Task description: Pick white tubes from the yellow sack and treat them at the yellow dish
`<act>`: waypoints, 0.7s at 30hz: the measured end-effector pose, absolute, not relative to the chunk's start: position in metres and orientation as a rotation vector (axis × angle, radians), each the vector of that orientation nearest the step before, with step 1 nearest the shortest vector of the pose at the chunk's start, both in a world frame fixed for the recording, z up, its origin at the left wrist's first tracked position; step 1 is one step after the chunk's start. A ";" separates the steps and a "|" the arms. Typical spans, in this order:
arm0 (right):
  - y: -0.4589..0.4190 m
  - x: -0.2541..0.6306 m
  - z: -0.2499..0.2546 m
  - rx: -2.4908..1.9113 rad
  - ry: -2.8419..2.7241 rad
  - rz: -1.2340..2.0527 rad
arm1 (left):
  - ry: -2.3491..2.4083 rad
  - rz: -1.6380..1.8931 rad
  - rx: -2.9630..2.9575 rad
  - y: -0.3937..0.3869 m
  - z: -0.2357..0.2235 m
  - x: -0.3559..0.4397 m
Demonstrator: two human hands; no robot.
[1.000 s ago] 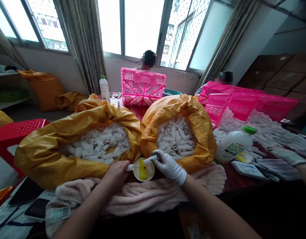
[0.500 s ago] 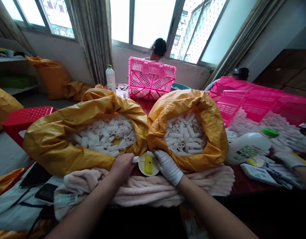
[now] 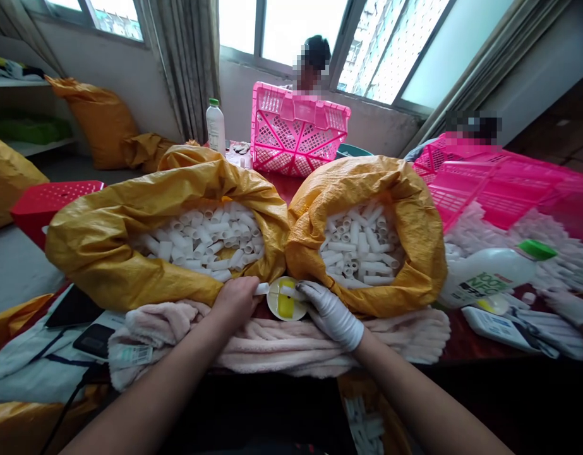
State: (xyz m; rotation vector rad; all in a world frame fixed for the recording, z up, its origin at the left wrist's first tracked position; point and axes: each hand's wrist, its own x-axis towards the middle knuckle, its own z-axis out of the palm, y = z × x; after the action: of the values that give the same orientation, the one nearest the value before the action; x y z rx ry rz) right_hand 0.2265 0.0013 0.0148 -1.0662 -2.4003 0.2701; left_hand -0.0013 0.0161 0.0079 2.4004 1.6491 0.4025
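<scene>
**Main risk: slips + bumps in a tight gap**

L hand [image 3: 235,300] (bare) is closed on a short white plastic tube [image 3: 262,289], one end poking out twd the R. R hand [image 3: 331,313], in a thin white glove, looks clamped at the fingertips on a slim white tube-like piece [image 3: 292,292], held over a shallow round white dish [image 3: 275,308] w/ a flat yellow block [image 3: 286,308] in it. Can't tell if piece touches block.

Risks, my read:
1) Slip. Smooth plastic vs gloved tips, prob low friction: piece could roll into dish or onto the fluffy pale-pink towel [image 3: 263,347] in front.
2) Dish bump. It's small, btwn both hands, R fingers at its rim. Can't see if it's fixed; a nudge might slide or tip it.
3) Mix-up. Crumpled orange-yellow woven sacks [image 3: 125,253] stand open right behind, full of loose white tubes [image 3: 218,229]. Drop one in there, tough to ID again.
4) Sack slump. R sack is just beside a white plastic bottle w/ green cap [image 3: 490,276], looks tilted on the dark red worktop [image 3: 285,184]. A shove could roll it.

Co-worker's gloved hand [image 3: 563,304] is well apart, far R; low collision risk imo.
</scene>
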 end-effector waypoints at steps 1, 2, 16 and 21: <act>0.000 0.226 0.016 -1.090 -2.376 0.276 | 1.650 0.398 2.399 0.016 0.008 -0.001; -0.002 0.226 0.017 -1.112 -2.369 0.262 | 1.654 0.398 2.398 0.016 0.008 -0.001; -0.017 0.228 0.021 -0.958 -2.587 0.052 | 1.663 0.371 2.401 0.016 0.006 -0.001; -0.022 0.222 0.032 -0.672 -2.689 0.186 | 1.653 0.424 2.388 0.017 0.007 -0.002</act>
State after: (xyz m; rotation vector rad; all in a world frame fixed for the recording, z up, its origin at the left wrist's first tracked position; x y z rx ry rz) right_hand 0.2220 -0.0218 0.0316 -0.6724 -2.6886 0.1858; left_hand -0.0018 0.0169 0.0067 2.3880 1.6533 0.4238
